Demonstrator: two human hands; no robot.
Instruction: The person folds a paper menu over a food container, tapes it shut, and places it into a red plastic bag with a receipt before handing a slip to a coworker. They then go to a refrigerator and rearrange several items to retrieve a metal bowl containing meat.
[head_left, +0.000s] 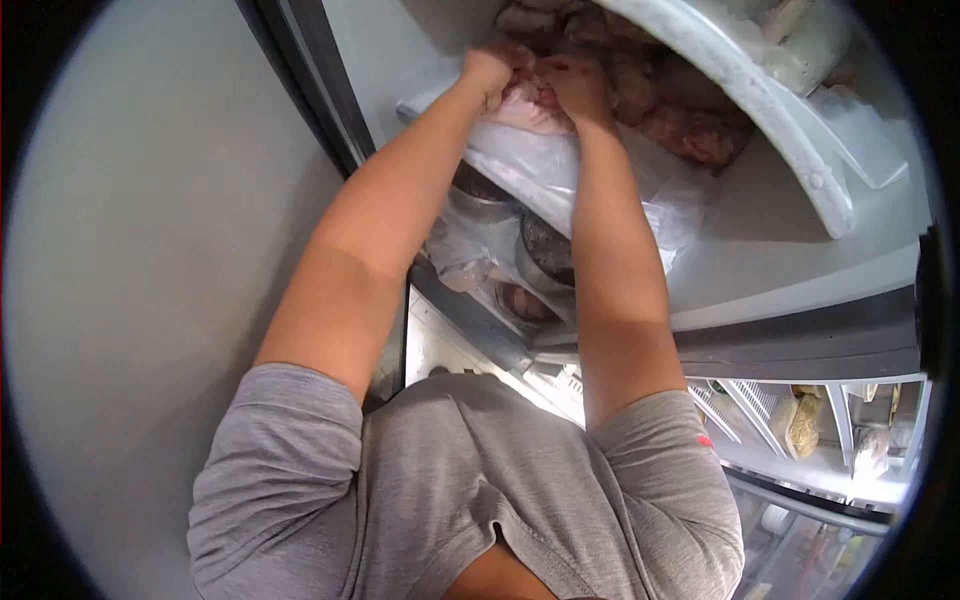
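Note:
Both my hands reach onto a freezer shelf among clear bags of pinkish raw meat. My left hand (pixel 487 75) is closed on the left side of a bag of meat (pixel 528 112), its fingers curled and partly hidden. On the right side of the same bag, my right hand (pixel 578 85) is closed too, with its fingertips out of sight in the plastic. White plastic (pixel 545 160) spreads below the bag over the shelf edge. More bagged meat (pixel 700 135) lies just right of my right hand.
A curved white, frosty shelf edge (pixel 740 90) arches over the meat at the right. Below the hands are dark round containers (pixel 545 245) and more bags. The grey door (pixel 150 250) stands on the left; door racks with packets (pixel 803 425) are at lower right.

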